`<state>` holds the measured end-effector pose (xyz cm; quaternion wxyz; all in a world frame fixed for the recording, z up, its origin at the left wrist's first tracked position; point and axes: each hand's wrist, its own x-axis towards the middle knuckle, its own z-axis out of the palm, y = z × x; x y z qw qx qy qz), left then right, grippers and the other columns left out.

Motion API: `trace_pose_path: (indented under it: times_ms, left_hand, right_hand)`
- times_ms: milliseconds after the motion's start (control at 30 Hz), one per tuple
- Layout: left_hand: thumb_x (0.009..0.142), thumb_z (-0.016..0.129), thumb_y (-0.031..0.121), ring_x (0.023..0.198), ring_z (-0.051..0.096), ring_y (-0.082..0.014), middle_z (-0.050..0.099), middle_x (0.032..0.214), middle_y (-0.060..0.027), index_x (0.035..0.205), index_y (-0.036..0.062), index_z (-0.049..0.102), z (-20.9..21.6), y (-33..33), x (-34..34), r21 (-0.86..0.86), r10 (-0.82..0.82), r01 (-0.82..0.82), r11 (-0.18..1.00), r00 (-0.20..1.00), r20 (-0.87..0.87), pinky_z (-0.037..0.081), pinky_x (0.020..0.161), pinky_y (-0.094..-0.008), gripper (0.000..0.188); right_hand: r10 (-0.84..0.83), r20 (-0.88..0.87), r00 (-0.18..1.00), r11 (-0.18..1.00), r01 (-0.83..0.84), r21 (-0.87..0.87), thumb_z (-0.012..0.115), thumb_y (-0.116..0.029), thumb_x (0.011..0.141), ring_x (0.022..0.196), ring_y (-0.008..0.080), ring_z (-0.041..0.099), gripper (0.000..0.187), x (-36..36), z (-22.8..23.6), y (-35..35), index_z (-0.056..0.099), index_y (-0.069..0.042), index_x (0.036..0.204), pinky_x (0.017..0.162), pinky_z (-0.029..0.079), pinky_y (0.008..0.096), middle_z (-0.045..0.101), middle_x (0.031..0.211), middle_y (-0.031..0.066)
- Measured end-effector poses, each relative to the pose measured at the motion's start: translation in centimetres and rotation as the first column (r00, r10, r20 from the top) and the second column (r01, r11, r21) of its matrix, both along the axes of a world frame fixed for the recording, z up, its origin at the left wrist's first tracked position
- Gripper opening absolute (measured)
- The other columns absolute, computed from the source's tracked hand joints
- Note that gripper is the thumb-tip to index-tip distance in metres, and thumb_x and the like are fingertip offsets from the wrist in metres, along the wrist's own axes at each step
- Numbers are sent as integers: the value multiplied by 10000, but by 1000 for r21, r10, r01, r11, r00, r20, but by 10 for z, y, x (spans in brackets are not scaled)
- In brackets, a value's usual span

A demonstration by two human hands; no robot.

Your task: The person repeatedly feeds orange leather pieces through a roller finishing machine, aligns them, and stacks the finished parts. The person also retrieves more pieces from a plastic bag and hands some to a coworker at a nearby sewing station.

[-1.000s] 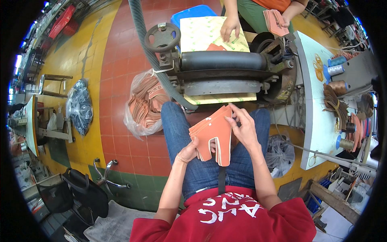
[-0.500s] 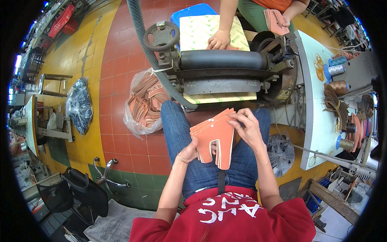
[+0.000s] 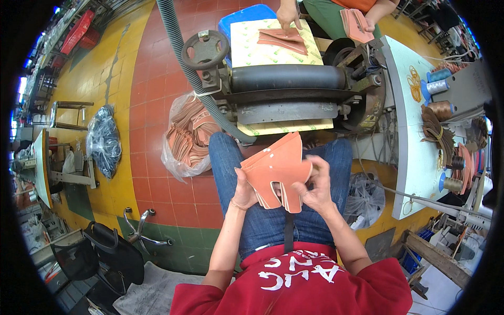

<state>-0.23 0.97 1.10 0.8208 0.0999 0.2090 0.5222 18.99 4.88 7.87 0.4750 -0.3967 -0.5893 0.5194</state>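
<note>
Your right hand [image 3: 318, 193] has dropped lower along the right edge of the stack of orange pieces [image 3: 275, 167], which now fans wider, and beyond your hands the co-worker's hand [image 3: 289, 16] has drawn back from the roller [image 3: 289, 77], baring the loose orange pieces [image 3: 283, 41] on the patterned board [image 3: 247, 56]. You have the stack between your two hands, above your lap. Your left hand [image 3: 243, 192] grips its left edge, thumb on top. Your right hand is half curled at the opposite edge, thumb near the top piece; its fingers are blurred, so I cannot tell whether they pinch anything. Ahead and to the left of your left hand sits a clear bag [image 3: 176, 161] of similar pieces; well right of your right hand stand thread spools [image 3: 440, 110].
</note>
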Motion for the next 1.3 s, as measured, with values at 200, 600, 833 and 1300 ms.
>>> trace_pose_path:
  times_ms: [200,600,833,1300]
  left_hand:
    - [851,392,696,985,624,-326,537,1224,-187,1378,31,312,-5,-2,3,25,-22,22,999,1000,-2,530,829,-459,852]
    - [836,463,314,1157,513,-334,502,1296,-139,1356,75,373,-16,9,4,-248,170,-92,964,935,313,457,912,-533,579]
    - [852,440,347,1041,581,-390,499,1282,-196,1375,38,340,-13,0,-24,-224,213,-186,957,972,102,509,831,-548,615]
    - [831,482,291,1214,480,-335,446,1364,-157,1387,36,339,-12,-12,-31,-271,244,-234,934,970,4,416,996,-484,628]
  right_hand:
    - [281,259,924,886,-147,-439,672,-102,851,823,149,654,210,9,13,0,632,-7,1034,676,526,282,672,904,102]
    - [148,767,625,805,-527,274,602,-77,727,825,171,627,302,13,30,-11,647,-150,1017,708,517,309,637,961,3]
    - [39,2,999,886,-33,-462,596,-129,912,711,75,619,239,20,19,15,548,15,1097,563,491,205,649,884,48]
    - [162,-287,944,650,-320,-689,624,-170,902,788,97,649,239,19,-41,127,580,-23,1085,678,549,253,665,969,41]
